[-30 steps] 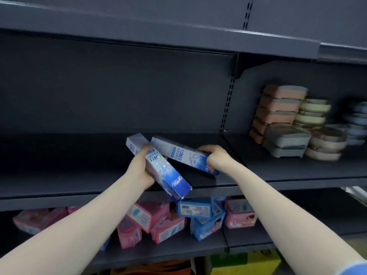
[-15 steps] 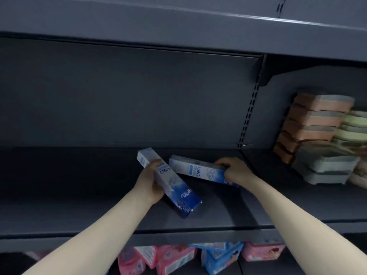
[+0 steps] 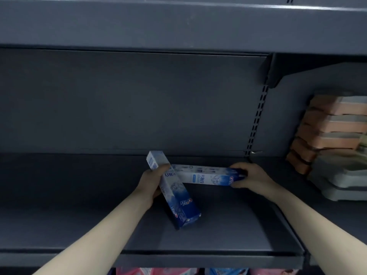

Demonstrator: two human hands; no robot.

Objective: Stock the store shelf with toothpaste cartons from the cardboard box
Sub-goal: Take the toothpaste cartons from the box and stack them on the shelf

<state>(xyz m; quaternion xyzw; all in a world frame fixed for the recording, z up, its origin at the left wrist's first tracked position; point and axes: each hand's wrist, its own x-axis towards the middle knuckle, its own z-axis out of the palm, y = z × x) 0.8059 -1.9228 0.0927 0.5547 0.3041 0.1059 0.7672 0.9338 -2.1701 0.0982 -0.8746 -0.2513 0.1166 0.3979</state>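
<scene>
Gripping one toothpaste carton (image 3: pixel 174 193) around its middle, the left hand (image 3: pixel 152 182) angles it down onto the grey shelf (image 3: pixel 228 231); further back the right hand (image 3: pixel 251 177) grasps the end of a second carton (image 3: pixel 206 176) lying crosswise near the back panel. Neither looks released, so stocking seems barely begun; the cardboard box is out of view

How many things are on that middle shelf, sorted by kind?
Toothpaste cartons: 2, one gripped by the left hand, tilted, one gripped by the right hand, lying flat.
Stacked trays at right: cut off, uncountable.
Countable total: 2.
</scene>
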